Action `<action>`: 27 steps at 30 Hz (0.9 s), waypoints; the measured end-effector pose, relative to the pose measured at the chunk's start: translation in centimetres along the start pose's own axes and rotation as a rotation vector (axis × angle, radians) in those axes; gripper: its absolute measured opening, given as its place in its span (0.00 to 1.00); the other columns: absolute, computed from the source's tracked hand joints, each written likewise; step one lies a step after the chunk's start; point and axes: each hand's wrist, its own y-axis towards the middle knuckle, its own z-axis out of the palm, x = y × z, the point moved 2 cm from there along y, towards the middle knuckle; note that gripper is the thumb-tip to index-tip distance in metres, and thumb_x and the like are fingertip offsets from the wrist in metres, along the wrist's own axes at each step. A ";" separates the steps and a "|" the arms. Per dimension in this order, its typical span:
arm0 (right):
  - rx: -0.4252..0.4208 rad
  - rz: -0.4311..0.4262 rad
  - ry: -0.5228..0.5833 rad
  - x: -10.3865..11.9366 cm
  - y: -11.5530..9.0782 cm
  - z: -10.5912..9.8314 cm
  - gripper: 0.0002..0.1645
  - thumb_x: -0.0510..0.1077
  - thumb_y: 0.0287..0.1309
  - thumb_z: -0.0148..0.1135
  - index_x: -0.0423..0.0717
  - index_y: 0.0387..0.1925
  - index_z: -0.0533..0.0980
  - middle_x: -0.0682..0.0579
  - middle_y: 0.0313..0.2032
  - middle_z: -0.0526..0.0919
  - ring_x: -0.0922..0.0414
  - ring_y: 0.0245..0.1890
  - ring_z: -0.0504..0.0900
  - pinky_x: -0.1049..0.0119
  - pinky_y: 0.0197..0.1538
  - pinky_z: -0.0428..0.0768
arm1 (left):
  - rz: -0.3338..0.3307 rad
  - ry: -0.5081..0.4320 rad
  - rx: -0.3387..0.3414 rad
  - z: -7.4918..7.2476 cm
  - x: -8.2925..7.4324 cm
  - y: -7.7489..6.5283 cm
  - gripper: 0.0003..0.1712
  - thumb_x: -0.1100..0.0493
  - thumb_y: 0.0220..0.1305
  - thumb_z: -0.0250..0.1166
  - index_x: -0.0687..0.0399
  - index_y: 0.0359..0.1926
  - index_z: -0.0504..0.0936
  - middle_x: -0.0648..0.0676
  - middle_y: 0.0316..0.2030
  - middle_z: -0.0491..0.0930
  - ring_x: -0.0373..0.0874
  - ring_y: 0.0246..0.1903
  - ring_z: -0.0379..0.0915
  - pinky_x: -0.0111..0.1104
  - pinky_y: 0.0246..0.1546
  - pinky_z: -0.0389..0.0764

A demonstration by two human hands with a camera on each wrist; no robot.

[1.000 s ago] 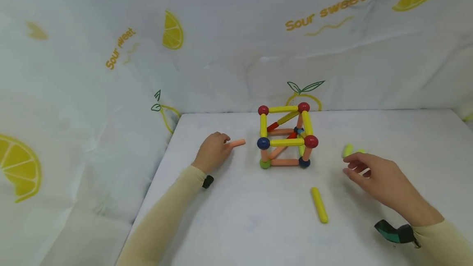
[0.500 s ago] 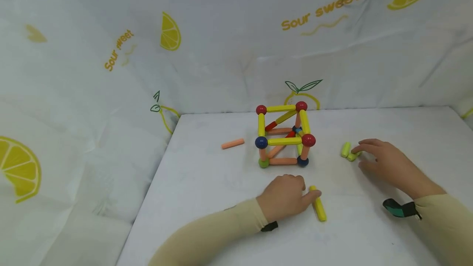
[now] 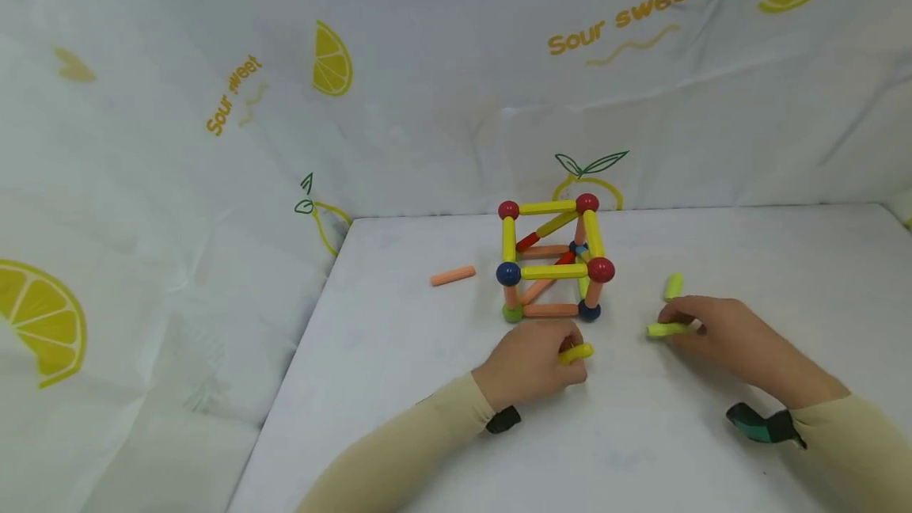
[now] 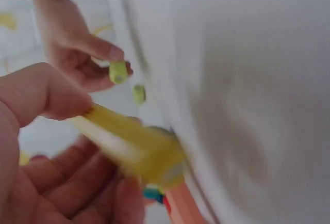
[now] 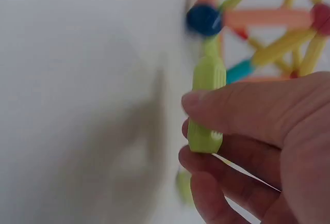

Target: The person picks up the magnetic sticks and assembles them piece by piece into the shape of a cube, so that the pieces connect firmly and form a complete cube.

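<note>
A cube frame of rods and balls (image 3: 552, 310) stands on the white table, with red, blue and green balls at its corners. Just in front of it my left hand (image 3: 530, 362) pinches a yellow rod (image 3: 575, 353), whose end faces the left wrist camera, blurred. To the right of the frame, my right hand (image 3: 727, 343) holds a short lime-green rod (image 5: 207, 105) between thumb and fingers. Behind that hand a second lime-green rod (image 3: 674, 286) lies on the table.
An orange rod (image 3: 453, 275) lies on the table left of the cube frame. A white sheet with lemon prints (image 3: 427, 101) hangs behind the table and along its left side.
My left hand let go of the orange rod, moved right and picked up the yellow rod. My right hand took one lime-green rod and drew it slightly toward me.
</note>
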 end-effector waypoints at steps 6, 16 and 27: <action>-0.087 -0.144 0.066 5.3 -0.6 0.2 0.19 0.45 0.61 0.81 0.56 0.52 0.87 0.60 0.47 0.92 0.60 0.44 0.85 0.66 0.43 0.87 | 0.149 -0.036 -0.142 -2.7 1.4 -1.4 0.16 0.51 0.72 0.70 0.38 0.59 0.89 0.42 0.65 0.84 0.32 0.55 0.78 0.17 0.47 0.76; -0.175 -0.249 0.094 8.2 -1.3 0.5 0.20 0.43 0.58 0.83 0.61 0.51 0.86 0.66 0.45 0.90 0.67 0.41 0.83 0.67 0.43 0.87 | 0.224 -0.020 -0.198 -3.4 1.0 -1.6 0.20 0.52 0.72 0.71 0.39 0.63 0.88 0.41 0.63 0.85 0.31 0.50 0.76 0.13 0.44 0.73; -0.134 -0.258 0.151 8.7 -0.5 0.9 0.17 0.43 0.62 0.80 0.60 0.49 0.83 0.67 0.43 0.90 0.70 0.40 0.84 0.68 0.44 0.88 | 0.223 -0.439 -0.355 -5.0 1.1 -2.9 0.20 0.51 0.78 0.68 0.48 0.66 0.81 0.47 0.52 0.91 0.33 0.50 0.85 0.30 0.53 0.87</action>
